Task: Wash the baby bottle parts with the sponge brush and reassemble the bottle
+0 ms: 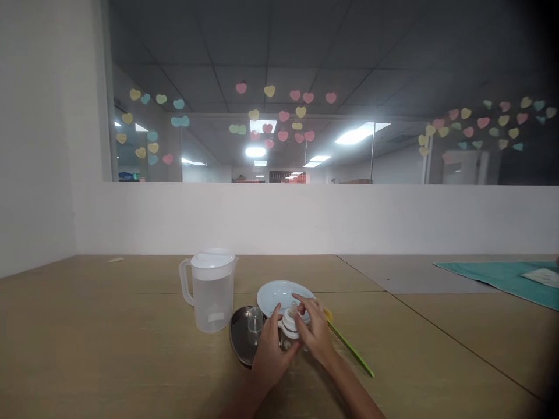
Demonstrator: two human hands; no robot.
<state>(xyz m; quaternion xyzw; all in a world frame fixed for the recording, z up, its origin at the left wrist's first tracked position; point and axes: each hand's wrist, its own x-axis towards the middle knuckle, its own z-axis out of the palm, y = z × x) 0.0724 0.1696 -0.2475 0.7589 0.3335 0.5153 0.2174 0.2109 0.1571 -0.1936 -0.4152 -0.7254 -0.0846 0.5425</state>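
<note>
Between my two hands is a small baby bottle (pixel 290 323) with a white collar and a clear nipple on top. My left hand (pixel 271 350) wraps round its left side, thumb low. My right hand (pixel 315 333) holds the collar and nipple from the right, its fingers curved over the top. Just behind the bottle sits a pale blue-white bowl (pixel 273 293). A clear cap (pixel 255 326) stands on a dark metal tray (pixel 239 339) left of my left hand. The bottle's lower body is mostly hidden by my fingers.
A lidded clear pitcher (pixel 213 297) stands on the wooden table (pixel 131 349), left of the tray. A green-handled brush (pixel 353 350) with a yellow head lies right of my right hand. A teal cloth (pixel 493 276) is at the far right, a small pale piece (pixel 116 260) far left.
</note>
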